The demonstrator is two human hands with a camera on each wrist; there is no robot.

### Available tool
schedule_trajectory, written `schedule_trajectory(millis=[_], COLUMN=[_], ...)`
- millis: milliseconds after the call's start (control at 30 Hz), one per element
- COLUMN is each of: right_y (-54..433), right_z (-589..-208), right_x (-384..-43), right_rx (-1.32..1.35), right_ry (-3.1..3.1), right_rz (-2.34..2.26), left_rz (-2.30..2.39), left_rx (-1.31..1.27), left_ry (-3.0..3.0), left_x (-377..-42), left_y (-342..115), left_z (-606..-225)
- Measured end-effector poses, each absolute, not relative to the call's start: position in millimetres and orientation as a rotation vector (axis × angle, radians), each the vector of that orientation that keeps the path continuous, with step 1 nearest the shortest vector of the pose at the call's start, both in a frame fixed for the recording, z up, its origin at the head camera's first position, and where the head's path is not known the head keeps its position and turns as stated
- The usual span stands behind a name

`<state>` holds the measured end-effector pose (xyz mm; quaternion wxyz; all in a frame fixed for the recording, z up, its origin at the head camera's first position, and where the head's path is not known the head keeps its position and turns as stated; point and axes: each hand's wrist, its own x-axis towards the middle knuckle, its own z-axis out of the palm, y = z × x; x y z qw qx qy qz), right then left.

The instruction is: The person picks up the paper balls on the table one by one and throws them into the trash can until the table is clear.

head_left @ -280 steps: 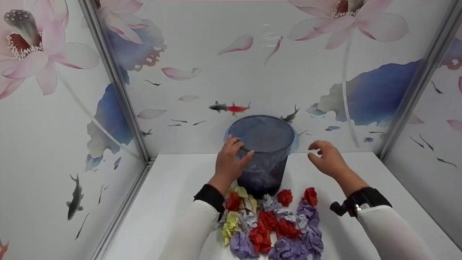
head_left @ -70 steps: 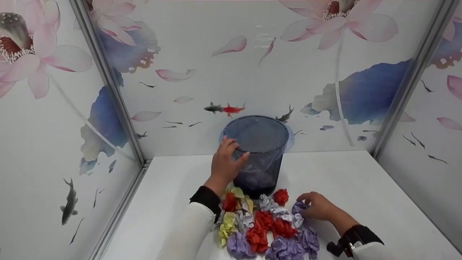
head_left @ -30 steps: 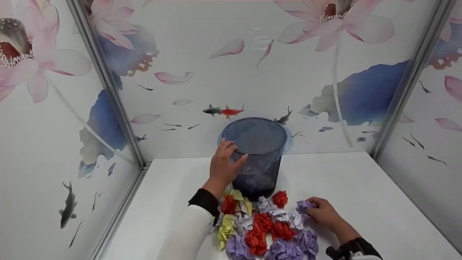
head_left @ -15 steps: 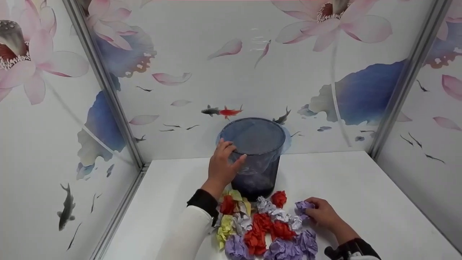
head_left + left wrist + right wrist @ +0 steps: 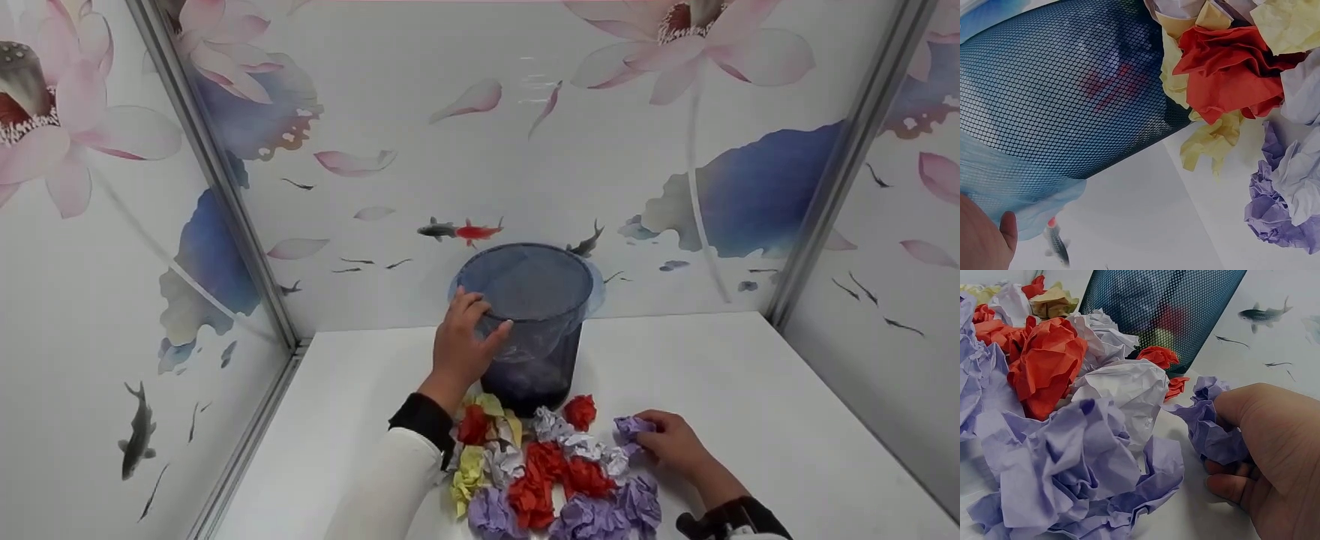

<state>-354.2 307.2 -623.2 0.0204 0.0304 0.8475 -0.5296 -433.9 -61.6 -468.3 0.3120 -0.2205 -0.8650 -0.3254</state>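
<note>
The left hand curls round the mesh wastebasket near the table's back edge, seemingly steadying it; the right hand pinches a purple paper ball between paper heap and right edge. Light crumpled paper likely needs no more.

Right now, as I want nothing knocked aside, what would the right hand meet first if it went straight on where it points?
Past the purple paper ball it pinches, the right hand would probably first meet the red paper ball by the mesh bin, or the bin itself; depth is unclear.
</note>
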Motion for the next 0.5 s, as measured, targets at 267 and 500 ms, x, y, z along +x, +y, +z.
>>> schedule_trajectory(millis=[267,500], right_y=[305,304], right_z=[-619,-610], right_x=[-355,-354], right_rx=[0.017,-0.052], right_ry=[2.629,2.62], right_rz=[-1.608,-1.581], left_rz=[-0.835,-0.851], left_rx=[-0.578,-0.583], left_ry=[-2.274,-2.291], left_x=[-436,-436], left_y=[-63,-63], left_z=[-470,-470])
